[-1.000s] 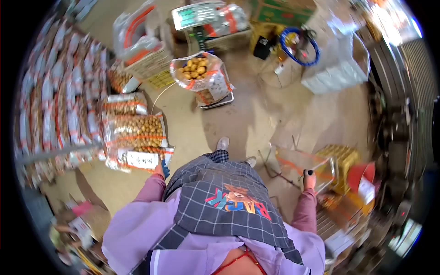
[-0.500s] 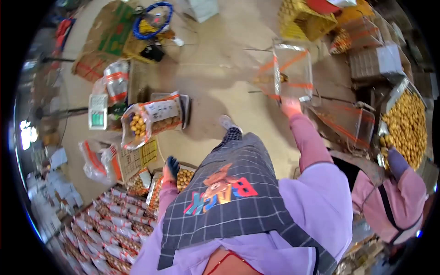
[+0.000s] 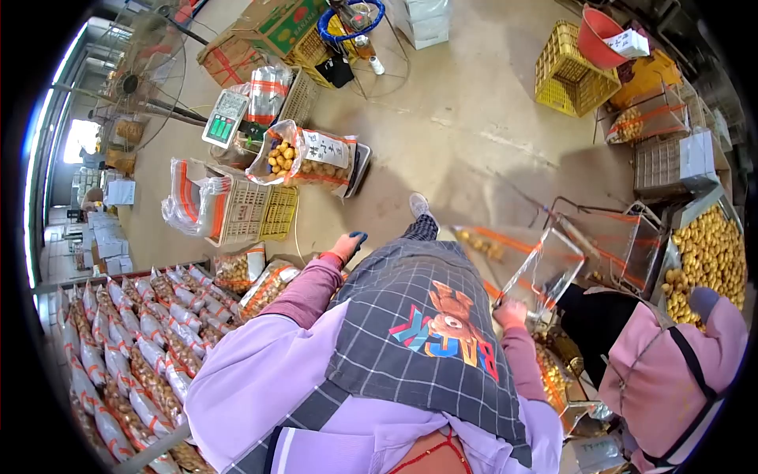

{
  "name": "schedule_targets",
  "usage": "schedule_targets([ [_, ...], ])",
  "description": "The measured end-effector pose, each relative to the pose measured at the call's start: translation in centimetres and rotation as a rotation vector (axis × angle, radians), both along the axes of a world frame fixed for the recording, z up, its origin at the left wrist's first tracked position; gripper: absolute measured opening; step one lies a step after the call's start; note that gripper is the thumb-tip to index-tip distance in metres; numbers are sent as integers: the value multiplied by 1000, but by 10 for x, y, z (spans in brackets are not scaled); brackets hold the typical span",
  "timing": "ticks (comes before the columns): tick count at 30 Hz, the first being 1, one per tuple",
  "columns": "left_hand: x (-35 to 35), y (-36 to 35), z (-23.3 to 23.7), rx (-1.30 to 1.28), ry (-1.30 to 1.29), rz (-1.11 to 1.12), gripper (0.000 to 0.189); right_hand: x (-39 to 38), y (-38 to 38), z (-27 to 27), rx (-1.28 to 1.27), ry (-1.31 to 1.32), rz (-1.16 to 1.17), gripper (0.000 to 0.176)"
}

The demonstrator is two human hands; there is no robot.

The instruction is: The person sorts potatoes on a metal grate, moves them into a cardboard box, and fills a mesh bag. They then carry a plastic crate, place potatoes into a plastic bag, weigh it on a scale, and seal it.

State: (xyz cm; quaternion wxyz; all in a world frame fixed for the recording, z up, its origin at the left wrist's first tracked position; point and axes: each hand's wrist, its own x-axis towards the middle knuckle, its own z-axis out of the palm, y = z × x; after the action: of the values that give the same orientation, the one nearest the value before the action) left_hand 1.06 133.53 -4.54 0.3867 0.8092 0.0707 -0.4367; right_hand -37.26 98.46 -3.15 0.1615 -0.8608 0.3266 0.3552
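Note:
My right hand is closed on the rim of a wire-framed clear bag with orange stripes, held low at my right side. Several potatoes lie toward the bag's far end. My left hand hangs at my left side, its dark-tipped fingers loosely bent and apart from anything around it. Ahead of that hand, a filled potato bag with a white label lies on a scale. A green-lit display stands beside it.
Rows of packed bags fill the lower left. A co-worker in pink bends over a potato bin at right. Another bag frame stands close by. A yellow crate and red basin are farther off.
My right hand has drawn the framed bag back toward my right hip, and the bag has turned. My left hand has risen and moved away from the packed bags. My view has shifted left.

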Motion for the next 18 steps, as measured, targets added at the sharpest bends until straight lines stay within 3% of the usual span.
schedule_targets([
  [3, -15, 19, 3, 55, -13, -47, 37, -16, 21, -6, -63, -32, -112, 24],
  [5, -19, 38, 0, 85, -9, -49, 32, -69, 37, -87, -195, -156, -18, 21],
  [7, -16, 57, -9, 29, -302, -305, 23, -148, 70, -209, -307, -387, 6, 23],
  [8, -15, 62, -13, 66, -334, -279, 19, -171, 78, -222, -303, -362, 43, 25],
  [9, -14, 67, -10, 67, -338, -265, 19, -171, 87, -224, -295, -334, 76, 26],
  [11, -5, 70, -1, 182, -521, -450, 20, -139, 86, -201, -304, -266, 1, 26],
  [13, 5, 80, -8, 161, -410, -340, 20, -117, 74, -155, -306, -185, -121, 27],
  [15, 27, 96, -44, 181, -354, -193, 22, -67, 64, -131, -253, -173, -166, 26],
  [17, 48, 122, -88, 207, -702, -396, 22, -9, 47, -127, -159, -136, -194, 26],
  [18, 61, 123, -94, 205, -692, -327, 26, 14, 37, -121, -123, -127, -196, 25],
])
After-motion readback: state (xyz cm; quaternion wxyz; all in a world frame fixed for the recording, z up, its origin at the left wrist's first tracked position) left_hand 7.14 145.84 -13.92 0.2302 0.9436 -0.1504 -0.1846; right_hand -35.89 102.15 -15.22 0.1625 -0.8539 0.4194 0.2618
